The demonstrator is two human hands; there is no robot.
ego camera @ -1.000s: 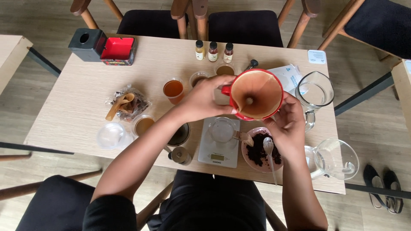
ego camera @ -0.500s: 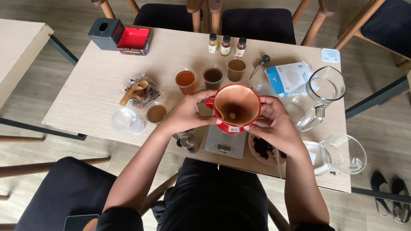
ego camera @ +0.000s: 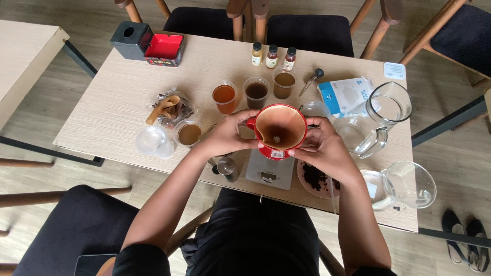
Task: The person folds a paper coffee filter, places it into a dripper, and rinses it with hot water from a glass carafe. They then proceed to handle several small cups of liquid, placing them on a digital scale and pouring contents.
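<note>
I saw both hands, left hand and right hand, gripping the red ceramic cone dripper with its brown paper filter; level over the grey scale seemed best.

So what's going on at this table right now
A seated person holds a red cone-shaped dripper with a brown paper filter in it, left hand on its handle side and right hand on the other. It is raised above a small scale at the near edge of the wooden table. Three cups of brown liquid, three small bottles, two glass pitchers and a dish of dark grounds sit around it.
</note>
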